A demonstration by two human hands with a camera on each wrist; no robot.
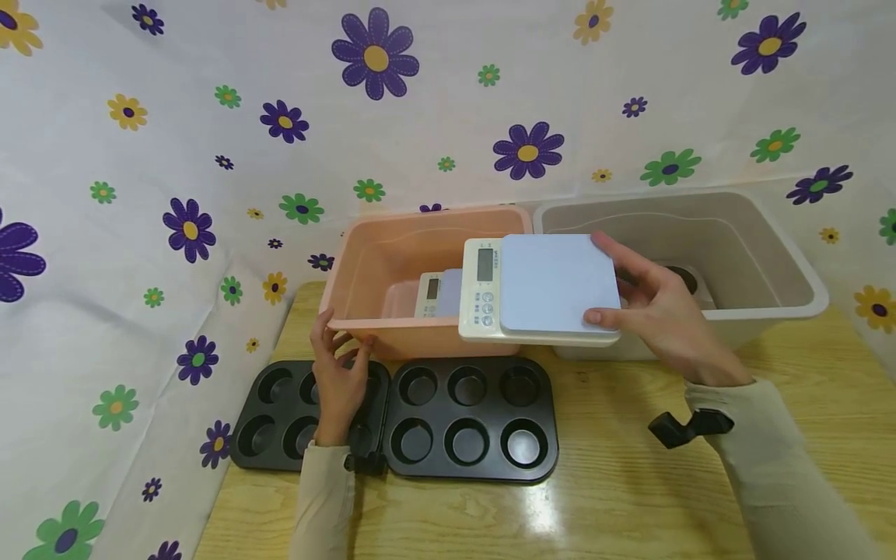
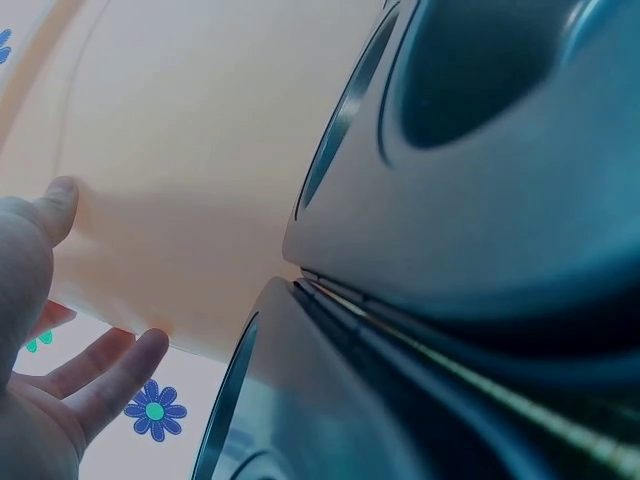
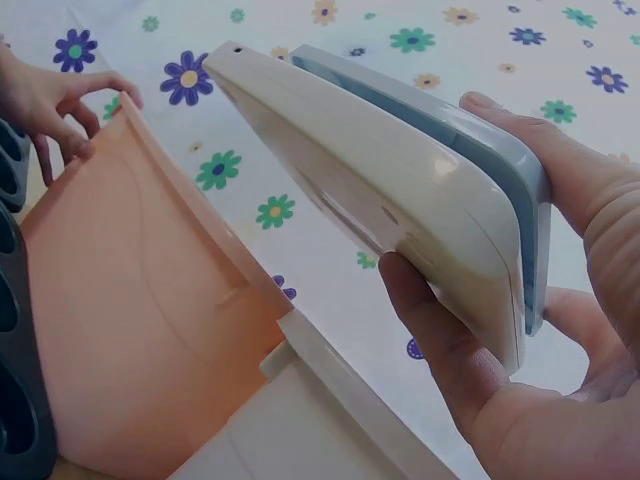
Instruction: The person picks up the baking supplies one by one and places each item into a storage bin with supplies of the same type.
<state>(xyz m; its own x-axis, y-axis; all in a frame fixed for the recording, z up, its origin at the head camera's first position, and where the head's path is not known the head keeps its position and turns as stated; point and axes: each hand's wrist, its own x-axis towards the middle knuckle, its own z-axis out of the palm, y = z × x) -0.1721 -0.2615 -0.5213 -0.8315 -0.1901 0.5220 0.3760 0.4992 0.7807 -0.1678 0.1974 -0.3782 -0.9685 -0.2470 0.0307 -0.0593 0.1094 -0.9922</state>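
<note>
My right hand (image 1: 654, 307) grips a white kitchen scale (image 1: 560, 284) by its right end. It is held over the near rims of two bins, its display and buttons toward the left. The right wrist view shows the scale (image 3: 400, 180) edge-on between thumb and fingers. At the near left corner of the peach bin (image 1: 420, 338), my left hand (image 1: 339, 381) holds the rim, with the thumb against the front wall. Inside that bin lies a second kitchen scale (image 1: 430, 294), partly hidden by the wall and the held scale.
Right beside the peach bin stands a grey-beige bin (image 1: 763, 299) with a dark round item (image 1: 684, 278) inside, partly covered by my hand. Two black muffin pans (image 1: 470, 420) lie side by side in front on the wooden table (image 1: 609, 467). A flower-patterned cloth (image 1: 448, 101) hangs behind.
</note>
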